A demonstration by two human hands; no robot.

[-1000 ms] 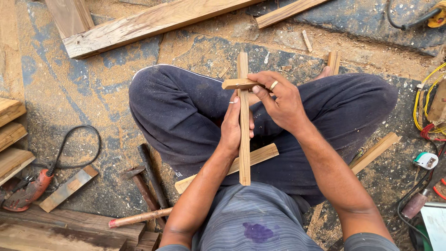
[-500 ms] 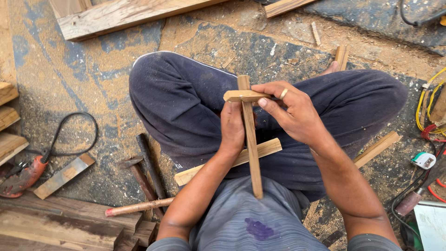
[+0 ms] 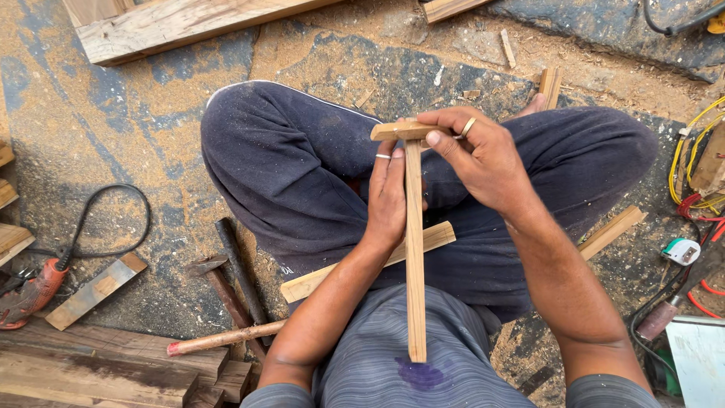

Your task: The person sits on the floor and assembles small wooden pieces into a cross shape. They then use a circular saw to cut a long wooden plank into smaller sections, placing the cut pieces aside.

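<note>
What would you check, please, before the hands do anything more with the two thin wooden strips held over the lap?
1. Left hand steadies the long strip: ok, palm and fingers lie flat against its upper part.
2. Right hand grips the short strip: ok, thumb and fingers pinch it.
3. Short strip sits across the long strip's top end: ok, the two form a T.
4. Joint tight or fastened: cannot tell, the fingers cover it.
5. Long strip's lower end free: ok, it hangs unsupported over the shirt.
6. Hammer within reach: ok, it lies on the floor beside the left leg.
</note>
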